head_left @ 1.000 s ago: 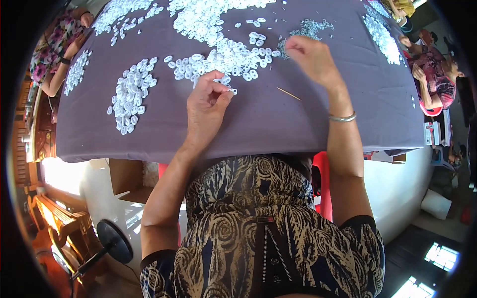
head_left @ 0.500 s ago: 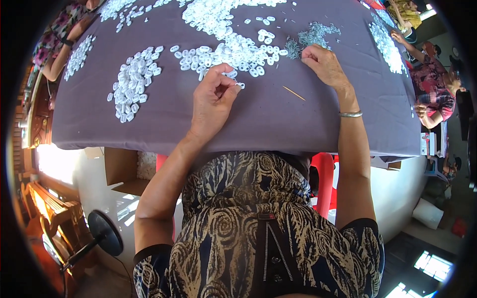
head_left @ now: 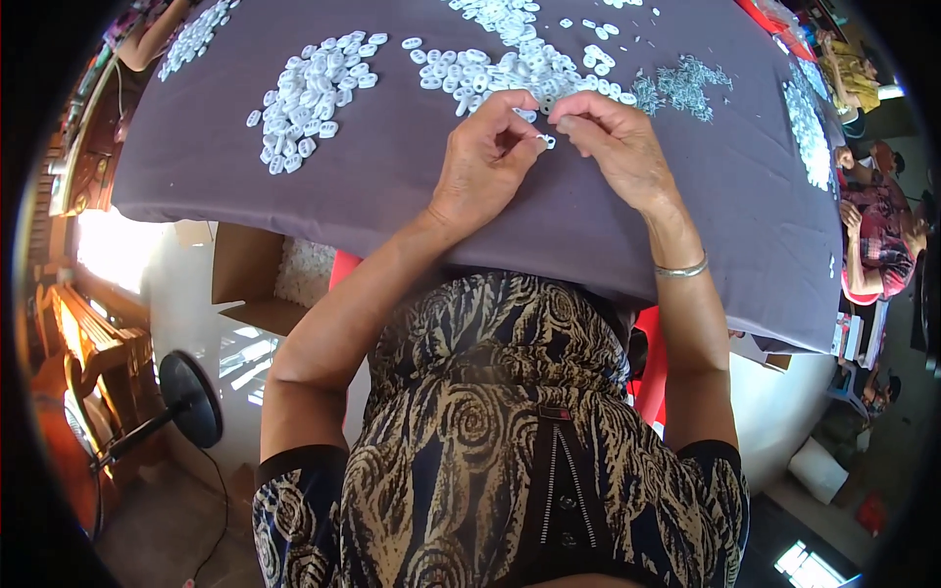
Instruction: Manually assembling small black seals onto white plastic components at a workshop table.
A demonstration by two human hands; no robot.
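Note:
My left hand [head_left: 490, 162] pinches a small white oval plastic piece with holes [head_left: 548, 143] between thumb and forefinger, just over the near part of the table. Facing it, my right hand [head_left: 618, 147] has thumb and forefinger drawn together close to that piece; whatever is between these fingertips is too small to make out. Right beyond both hands spreads a heap of similar white oval pieces [head_left: 520, 71]. To the right of that heap lies a pile of tiny grey metal-looking pins [head_left: 686, 86].
A separate pile of white pieces [head_left: 316, 93] lies to the left on the dark purple tablecloth [head_left: 392, 186]. Other people sit at the left and right sides by their own piles. Below the table's edge stands an open cardboard box [head_left: 250, 269] of white pieces, near a black round fan-like object [head_left: 191, 399].
My right hand has come from the grey pin pile over to my left hand, fingertips now almost meeting. The whole view has shifted, and the thin wooden stick no longer shows.

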